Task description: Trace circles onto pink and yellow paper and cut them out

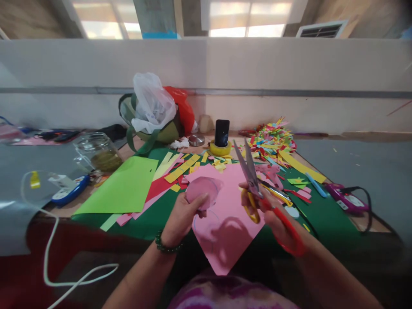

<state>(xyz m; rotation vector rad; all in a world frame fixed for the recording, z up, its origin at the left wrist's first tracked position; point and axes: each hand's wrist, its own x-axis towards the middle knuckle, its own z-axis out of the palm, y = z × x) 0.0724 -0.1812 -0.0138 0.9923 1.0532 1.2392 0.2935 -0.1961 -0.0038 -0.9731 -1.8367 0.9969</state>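
My left hand [183, 216] is closed on a round pink paper cut-out [202, 189], held just above a larger pink paper sheet [228, 223]. A green bead bracelet is on that wrist. My right hand [273, 214] grips scissors [249, 171] with yellow and red handles; the blades point up and away, slightly apart, over the pink sheet's right side. The pink sheet lies on a dark green sheet [325, 214] and hangs over the table's near edge.
A light green sheet [124, 186] lies left. Yellow strips and a heap of coloured scraps [272, 141] sit behind. A phone [222, 133] stands on a yellow tape roll, near bags [154, 109] and a glass jar [96, 152]. A white cable [48, 253] trails left; a purple device [346, 201] lies right.
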